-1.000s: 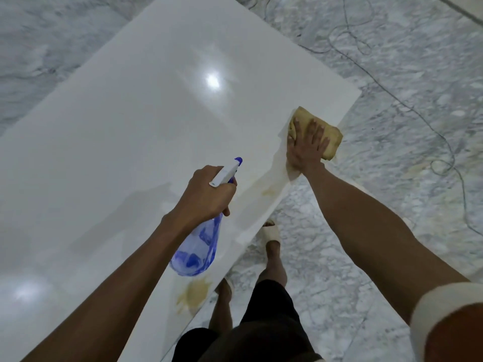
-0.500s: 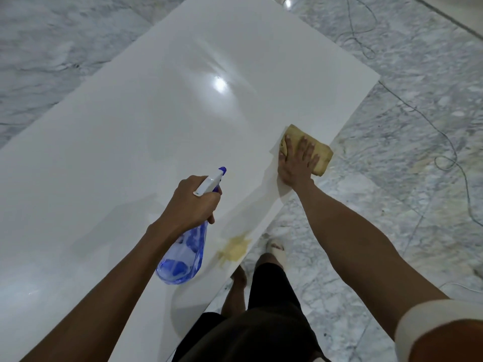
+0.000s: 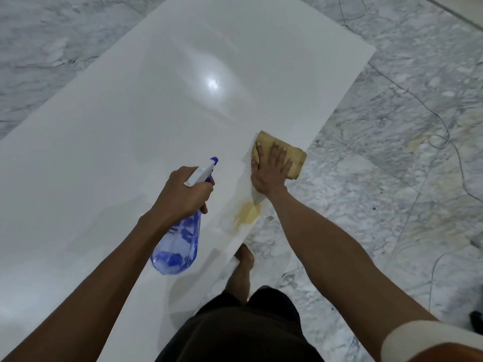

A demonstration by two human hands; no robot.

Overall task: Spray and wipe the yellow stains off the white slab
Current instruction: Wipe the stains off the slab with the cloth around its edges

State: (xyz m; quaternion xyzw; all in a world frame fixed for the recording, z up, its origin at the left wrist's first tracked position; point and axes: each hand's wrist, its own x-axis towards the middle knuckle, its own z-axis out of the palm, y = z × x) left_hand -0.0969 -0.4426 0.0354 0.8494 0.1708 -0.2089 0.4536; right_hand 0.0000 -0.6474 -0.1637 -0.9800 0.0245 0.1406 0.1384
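- White slab (image 3: 162,131): a long glossy sheet lying flat on the grey marble floor (image 3: 392,205), running from the near left of the view to a far right corner; a bright lamp reflection sits toward its far half.
- Yellow stain (image 3: 247,212): one blotchy patch on the slab, right against its near long edge, just nearer the person than the right hand. A faint wet streak runs along that edge from the stain up to the cloth.
- Cloth (image 3: 287,155): a folded tan-yellow pad lying flat at the same long edge, its outer corner reaching the slab's rim or slightly past it.
- Right hand (image 3: 269,171): palm down on the cloth, fingers straight and slightly spread, pressing it onto the slab; the thumb lies along the cloth's left side.
- Spray bottle (image 3: 177,244): clear with blue liquid pooled at its base, white trigger head and blue nozzle pointing away toward the slab's far end; it hangs tilted above the slab, well clear of the stain.
- Left hand (image 3: 183,194): fingers curled tight round the bottle's neck just under the trigger head.
- Thin cable (image 3: 444,131): loops across the marble off the slab's right side.
- Person's leg and foot show on the floor beside the near edge, below the stain.
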